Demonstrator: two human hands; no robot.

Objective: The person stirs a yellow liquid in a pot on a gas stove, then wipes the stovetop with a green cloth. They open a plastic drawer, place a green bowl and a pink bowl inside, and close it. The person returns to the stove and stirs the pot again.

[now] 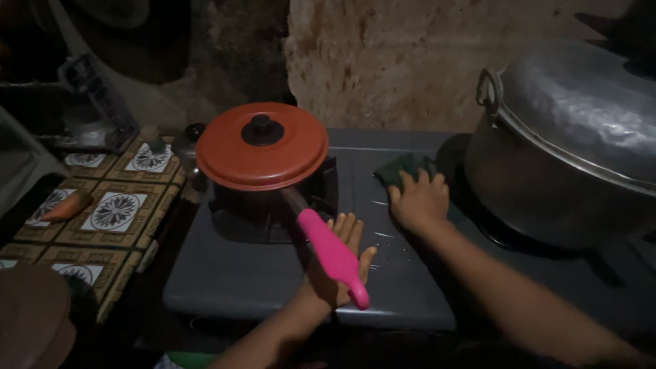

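Note:
A dark pan with a red-orange lid (262, 145) sits on the left burner of a grey stove (273, 273). Its pink handle (333, 255) sticks out toward me. My left hand (342, 266) lies flat and open on the stove top just under that handle, fingers apart, holding nothing. My right hand (418, 202) presses down on a dark green cloth (400, 169) on the middle of the stove, between the two burners. Wet streaks show on the stove surface near both hands.
A large metal pot with a domed lid (567, 143) stands on the right burner. Left of the stove is a patterned tiled counter (113, 212) with a carrot (67, 206), a dark jar (188, 143) and a clear container (96, 102). A rough wall rises behind.

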